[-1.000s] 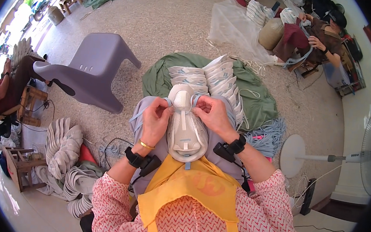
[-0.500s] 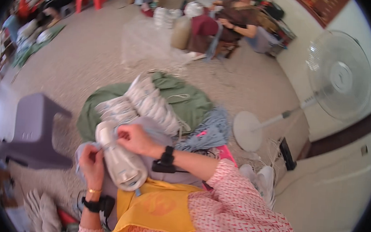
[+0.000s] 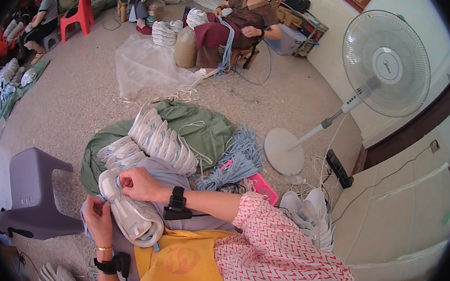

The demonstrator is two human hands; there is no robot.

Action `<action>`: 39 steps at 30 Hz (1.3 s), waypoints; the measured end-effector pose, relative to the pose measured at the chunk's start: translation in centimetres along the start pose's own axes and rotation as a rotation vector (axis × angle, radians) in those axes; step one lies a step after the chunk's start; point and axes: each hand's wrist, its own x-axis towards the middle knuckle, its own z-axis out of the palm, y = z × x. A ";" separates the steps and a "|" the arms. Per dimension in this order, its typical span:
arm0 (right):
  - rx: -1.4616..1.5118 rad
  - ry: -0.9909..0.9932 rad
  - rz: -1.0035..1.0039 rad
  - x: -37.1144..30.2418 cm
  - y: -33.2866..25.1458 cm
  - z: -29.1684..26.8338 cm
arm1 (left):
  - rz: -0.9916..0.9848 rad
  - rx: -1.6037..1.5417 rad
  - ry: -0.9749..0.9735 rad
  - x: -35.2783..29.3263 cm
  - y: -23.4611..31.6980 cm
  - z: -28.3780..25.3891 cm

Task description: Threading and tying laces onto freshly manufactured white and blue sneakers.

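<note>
A white shoe upper (image 3: 135, 219) with light blue details lies across my lap, its opening toward my yellow apron (image 3: 195, 252). My left hand (image 3: 98, 220) is beside its left edge, thumb and fingers pinched together. Over the upper's far part, my right hand (image 3: 141, 184) has its fingertips closed. Whatever thin thing the fingers hold is too small to make out. Just beyond, stacked white uppers (image 3: 164, 142) rest on a green cloth sack (image 3: 204, 131). To their right lies a tangled bundle of light blue laces (image 3: 241, 155) by a pink tray (image 3: 265, 189).
A grey plastic stool (image 3: 39, 189) stands at left. On the right are a standing fan (image 3: 387, 66), a black power strip (image 3: 339, 169) with cables, and more white uppers (image 3: 311, 218). Farther off, a seated person (image 3: 247, 23) handles blue laces near a clear plastic sheet (image 3: 151, 68).
The view has shifted, so the surroundings sit lower and farther left, and the picture is sharper. Both hands remain at the upper with fingers pinched.
</note>
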 end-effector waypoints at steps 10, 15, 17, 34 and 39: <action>-0.027 -0.047 -0.037 0.0 -0.4 0.4 | 0.029 0.088 0.053 -0.5 1.7 -0.1; 0.042 0.065 -0.054 -0.7 -0.6 0.0 | 0.019 0.120 0.045 -0.7 3.4 0.6; 0.011 0.058 -0.013 -1.0 -1.4 -0.3 | 0.017 0.143 0.060 -1.0 3.5 0.5; -0.327 -0.193 -0.240 -1.7 -2.0 -1.1 | 0.011 0.148 -0.116 -1.1 2.8 -0.8; -0.466 -0.295 -0.288 -1.6 -2.4 -1.1 | 0.003 0.148 -0.141 -1.0 3.0 -1.2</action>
